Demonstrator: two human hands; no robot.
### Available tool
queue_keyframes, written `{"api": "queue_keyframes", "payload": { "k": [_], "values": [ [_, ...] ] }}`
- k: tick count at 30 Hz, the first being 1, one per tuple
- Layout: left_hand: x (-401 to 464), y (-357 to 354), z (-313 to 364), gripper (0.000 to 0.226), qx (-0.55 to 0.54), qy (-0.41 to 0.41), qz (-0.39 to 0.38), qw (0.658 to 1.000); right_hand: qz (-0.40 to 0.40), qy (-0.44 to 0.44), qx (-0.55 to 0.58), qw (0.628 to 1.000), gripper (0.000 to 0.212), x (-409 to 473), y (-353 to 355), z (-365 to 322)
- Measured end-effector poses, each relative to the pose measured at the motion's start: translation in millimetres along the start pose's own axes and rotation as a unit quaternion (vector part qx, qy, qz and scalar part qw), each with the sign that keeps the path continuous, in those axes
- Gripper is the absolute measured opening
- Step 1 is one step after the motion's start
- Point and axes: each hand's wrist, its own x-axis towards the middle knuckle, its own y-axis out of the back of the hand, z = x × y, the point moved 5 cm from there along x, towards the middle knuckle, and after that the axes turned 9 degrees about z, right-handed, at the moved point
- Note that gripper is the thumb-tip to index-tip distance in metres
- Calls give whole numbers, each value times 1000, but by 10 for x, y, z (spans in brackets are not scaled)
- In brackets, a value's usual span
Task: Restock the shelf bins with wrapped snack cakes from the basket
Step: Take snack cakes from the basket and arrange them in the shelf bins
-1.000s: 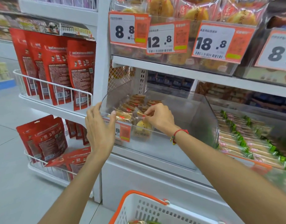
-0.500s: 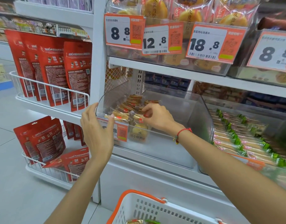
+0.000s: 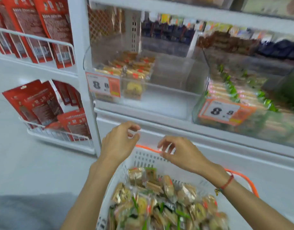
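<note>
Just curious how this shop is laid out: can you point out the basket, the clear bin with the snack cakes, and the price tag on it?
basket (image 3: pixel 143 159): head view, white back wall.
clear bin (image 3: pixel 168 103): head view, bare floor.
price tag (image 3: pixel 103 85): head view, printed face.

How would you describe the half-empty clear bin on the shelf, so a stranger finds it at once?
Start at the white upright post beside the red pouches. The clear bin immediately right of it carries an orange price tag. Unlike the full neighbour bin, its cakes fill only the left part.

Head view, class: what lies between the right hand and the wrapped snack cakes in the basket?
Nothing. In the head view the right hand hangs empty above the snack cakes; behind the gap shows only the basket wall.
</note>
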Motion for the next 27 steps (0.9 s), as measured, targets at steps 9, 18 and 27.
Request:
{"api": "queue_keyframes", "payload": {
  "k": [9, 18, 27],
  "values": [
    [-966, -1115, -1005, 36, 141, 95, -342, 924, -306, -110, 8, 946, 32, -950, -1651, 655],
    [-1291, -1279, -1209, 18, 255, 30, -298, 920, -144, -350, 169, 910, 67, -1078, -2154, 693],
    [-1019, -1219, -1181, 16, 199, 157, -354, 900, -65, -298, 122, 945, 41, -882, -1486, 852]
  ]
}}
